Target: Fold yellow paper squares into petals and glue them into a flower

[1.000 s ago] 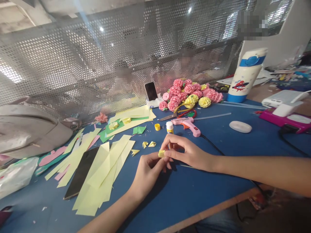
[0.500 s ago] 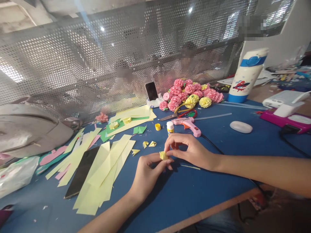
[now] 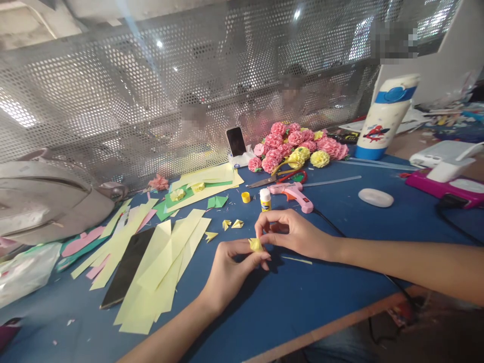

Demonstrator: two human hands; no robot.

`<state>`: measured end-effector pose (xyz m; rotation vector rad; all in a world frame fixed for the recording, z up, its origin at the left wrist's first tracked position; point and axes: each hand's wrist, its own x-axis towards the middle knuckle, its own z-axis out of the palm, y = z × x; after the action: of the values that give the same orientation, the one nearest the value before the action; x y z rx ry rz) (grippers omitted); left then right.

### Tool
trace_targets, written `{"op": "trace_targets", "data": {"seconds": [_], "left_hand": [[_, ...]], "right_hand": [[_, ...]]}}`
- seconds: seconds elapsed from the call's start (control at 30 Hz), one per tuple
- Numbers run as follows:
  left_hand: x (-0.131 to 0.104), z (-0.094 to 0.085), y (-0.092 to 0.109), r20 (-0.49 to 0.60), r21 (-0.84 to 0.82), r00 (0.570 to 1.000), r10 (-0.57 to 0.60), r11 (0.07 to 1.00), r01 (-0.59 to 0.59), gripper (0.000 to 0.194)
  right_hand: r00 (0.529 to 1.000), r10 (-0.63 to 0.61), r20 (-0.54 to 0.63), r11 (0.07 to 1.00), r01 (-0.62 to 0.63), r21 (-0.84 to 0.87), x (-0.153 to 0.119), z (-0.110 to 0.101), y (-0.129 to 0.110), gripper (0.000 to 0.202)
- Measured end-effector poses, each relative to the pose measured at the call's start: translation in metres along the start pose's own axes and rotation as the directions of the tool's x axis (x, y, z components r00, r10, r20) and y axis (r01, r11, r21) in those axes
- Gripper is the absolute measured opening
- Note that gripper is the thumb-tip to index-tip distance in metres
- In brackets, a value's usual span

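A small folded yellow paper piece (image 3: 256, 245) is pinched between the thumb and fingers of my left hand (image 3: 231, 267). My right hand (image 3: 289, 233) grips the same piece at its right side with thumb and forefinger. Just beyond the hands stands a glue stick (image 3: 265, 201) without its cap; the yellow cap (image 3: 245, 197) lies to its left. Several small folded yellow paper pieces (image 3: 237, 224) rest left of the glue stick. A thin paper strip (image 3: 297, 260) lies under my right forearm's near side.
Yellow paper strips (image 3: 162, 272) and a dark phone (image 3: 130, 267) lie at left. Beyond the hands are a pink glue gun (image 3: 293, 194), scissors (image 3: 266, 181), and paper flowers (image 3: 287, 143). A bottle (image 3: 385, 118) and power strip (image 3: 446, 189) stand at right.
The yellow paper piece has turned slightly in my fingers, showing a more pointed left side. My right hand has shifted a little; both hands still hold the piece.
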<state>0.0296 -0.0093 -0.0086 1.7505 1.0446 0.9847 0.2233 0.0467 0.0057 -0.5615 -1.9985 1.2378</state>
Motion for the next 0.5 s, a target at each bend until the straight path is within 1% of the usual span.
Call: {"op": "trace_targets", "data": {"seconds": [0.1, 0.17, 0.27, 0.33, 0.4, 0.5], "left_hand": [[0.001, -0.003, -0.006, 0.065, -0.016, 0.998, -0.024, 1.0, 0.025, 0.034], [0.002, -0.005, -0.011, 0.083, -0.02, 0.996, -0.045, 0.999, 0.047, 0.031], [0.004, -0.007, -0.014, 0.086, -0.02, 0.994, -0.066, 0.997, 0.068, 0.03], [0.004, -0.006, -0.013, 0.097, -0.022, 0.992, -0.075, 0.997, 0.077, 0.031], [0.004, -0.005, -0.011, 0.116, -0.032, 0.99, -0.081, 0.996, 0.085, 0.032], [0.004, -0.005, -0.006, 0.137, -0.07, 0.987, -0.086, 0.993, 0.096, 0.033]], "right_hand": [[1.0, -0.029, -0.005, 0.999, 0.029, -0.023, -0.002, -0.001, -0.001, 0.017], [0.998, -0.068, -0.006, 0.997, 0.068, -0.048, -0.003, -0.003, -0.003, 0.011], [0.987, -0.16, 0.012, 0.982, 0.161, -0.099, -0.003, -0.007, -0.004, 0.019], [0.98, -0.197, 0.032, 0.974, 0.2, -0.105, -0.002, -0.009, -0.003, 0.015], [0.982, -0.186, 0.046, 0.978, 0.189, -0.088, -0.001, -0.009, -0.002, 0.01], [0.991, -0.132, 0.032, 0.989, 0.134, -0.068, 0.001, -0.009, 0.002, 0.015]]}}
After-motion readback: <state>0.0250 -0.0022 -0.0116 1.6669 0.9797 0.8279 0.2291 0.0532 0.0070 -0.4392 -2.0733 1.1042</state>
